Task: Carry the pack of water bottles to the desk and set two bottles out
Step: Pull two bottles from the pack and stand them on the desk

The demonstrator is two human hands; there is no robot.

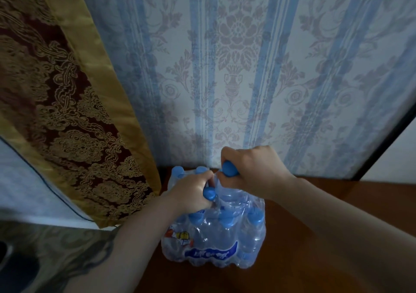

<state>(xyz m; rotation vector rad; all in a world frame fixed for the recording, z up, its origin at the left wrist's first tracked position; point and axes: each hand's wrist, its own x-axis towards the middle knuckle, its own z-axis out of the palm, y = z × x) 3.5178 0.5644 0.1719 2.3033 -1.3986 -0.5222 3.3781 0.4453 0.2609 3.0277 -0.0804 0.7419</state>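
Nearest us, the clear shrink-wrapped pack of blue-capped plastic water bottles stands on the dark brown wooden desk. Atop the pack, our left hand and right hand each clutch plastic wrap around a blue cap. Behind the pack rises blue-striped floral wallpaper.

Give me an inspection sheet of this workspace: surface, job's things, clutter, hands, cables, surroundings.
Surface: dark wooden desk, pack standing on it.
Job's things: shrink-wrapped pack of water bottles, blue caps; no bottle set out yet.
Clutter: nothing seen.
Hands: left hand and right hand each closed on a bottle top at the torn wrap.
Cables: nothing seen.
Surroundings: striped floral wallpaper behind; gold-and-maroon curtain on the left.
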